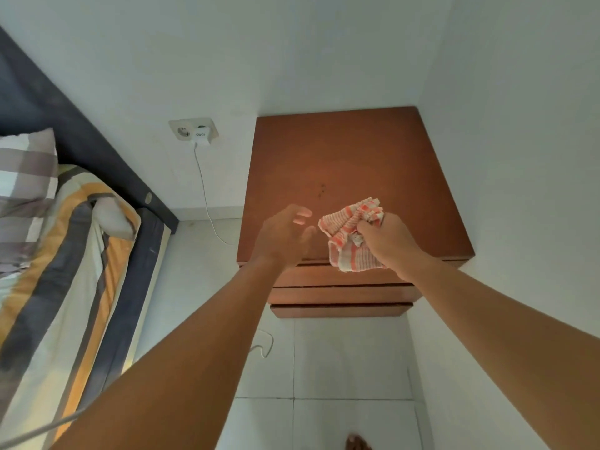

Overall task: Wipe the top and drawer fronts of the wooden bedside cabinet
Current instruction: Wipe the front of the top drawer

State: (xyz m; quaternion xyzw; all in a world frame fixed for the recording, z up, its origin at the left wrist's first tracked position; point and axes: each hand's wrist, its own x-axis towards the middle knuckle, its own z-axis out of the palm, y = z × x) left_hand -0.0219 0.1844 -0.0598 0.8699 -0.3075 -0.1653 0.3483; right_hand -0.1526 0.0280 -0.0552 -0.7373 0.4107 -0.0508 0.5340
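Observation:
The wooden bedside cabinet (350,157) stands in the corner against the white walls, with its brown top bare and a few small dark specks near the middle. Its drawer fronts (341,295) show below the front edge as stacked brown strips. My right hand (389,238) grips a bunched orange-and-white checked cloth (352,235) above the front part of the top. My left hand (285,235) hovers just left of the cloth with its fingers spread and holds nothing.
A bed (65,254) with striped bedding and a checked pillow lies to the left. A wall socket (193,129) with a white charger sends a cable (207,203) down to the tiled floor (324,368). A white wall runs close along the right.

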